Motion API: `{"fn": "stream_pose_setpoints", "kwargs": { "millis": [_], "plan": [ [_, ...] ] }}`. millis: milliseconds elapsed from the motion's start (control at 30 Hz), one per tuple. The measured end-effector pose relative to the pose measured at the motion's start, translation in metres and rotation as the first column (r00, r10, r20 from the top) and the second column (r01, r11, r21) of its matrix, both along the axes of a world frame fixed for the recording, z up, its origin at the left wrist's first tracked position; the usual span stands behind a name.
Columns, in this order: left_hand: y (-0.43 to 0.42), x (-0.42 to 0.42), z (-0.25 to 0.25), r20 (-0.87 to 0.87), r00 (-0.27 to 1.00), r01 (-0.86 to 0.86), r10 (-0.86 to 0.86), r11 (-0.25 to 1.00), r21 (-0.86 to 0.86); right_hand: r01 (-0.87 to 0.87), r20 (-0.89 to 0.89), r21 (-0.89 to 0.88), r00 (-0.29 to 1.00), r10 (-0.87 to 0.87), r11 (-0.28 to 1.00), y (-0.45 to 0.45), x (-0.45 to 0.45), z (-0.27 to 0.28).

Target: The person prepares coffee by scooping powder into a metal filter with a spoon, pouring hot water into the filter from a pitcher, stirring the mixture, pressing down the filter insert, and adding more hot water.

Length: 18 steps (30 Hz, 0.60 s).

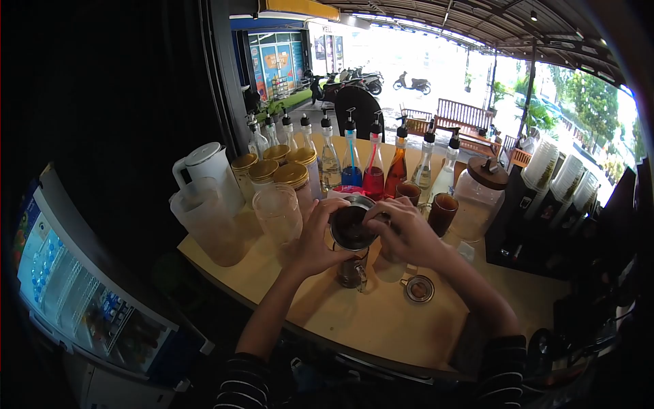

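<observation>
My left hand is wrapped round the side of a dark-inside metal cup, tilted so that its mouth faces me. At its right rim is my right hand, fingers bent and pinched together over the opening; what they hold, if anything, is hidden. Right below the cup stands a glass mug with a handle and dark contents; I cannot tell whether the two touch. A small round metal piece with a side tab lies on the counter to the right.
Clear pitchers, a white jug and gold-lidded jars stand left on the wooden counter. Pump bottles line the back. To the right are a brown-filled glass, a lidded jar and cup stacks.
</observation>
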<state>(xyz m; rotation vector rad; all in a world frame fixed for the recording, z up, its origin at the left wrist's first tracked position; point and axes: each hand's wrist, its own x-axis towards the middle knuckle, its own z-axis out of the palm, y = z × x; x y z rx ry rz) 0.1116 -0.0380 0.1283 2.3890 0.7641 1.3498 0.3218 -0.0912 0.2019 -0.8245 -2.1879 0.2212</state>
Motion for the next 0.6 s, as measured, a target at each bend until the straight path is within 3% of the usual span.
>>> {"fn": "stream_pose_setpoints", "kwargs": {
  "millis": [67,167,300,367,600],
  "plan": [
    [-0.002,0.003,-0.001,0.036,0.994,-0.102,0.099,0.992,0.074,0.023,-0.106,0.067,0.994,-0.016,0.998,-0.002,-0.008,-0.013],
    [-0.01,0.007,0.001,0.027,0.977,-0.212,0.21,0.966,0.15,0.06,-0.124,0.092,0.991,-0.049,0.994,-0.005,-0.013,-0.018],
    [-0.009,0.004,0.004,-0.006,0.979,-0.201,0.204,0.966,0.16,0.036,-0.037,0.024,0.999,-0.035,0.999,0.006,0.003,-0.016],
    [-0.008,0.002,0.01,-0.118,0.97,-0.181,0.213,0.955,0.236,-0.087,-0.023,-0.07,0.996,0.085,0.994,0.01,0.01,-0.014],
    [-0.006,-0.004,0.033,-0.269,0.953,-0.077,0.137,0.972,0.221,-0.075,0.123,-0.097,0.989,0.087,0.992,0.013,0.023,0.016]
  ]
}}
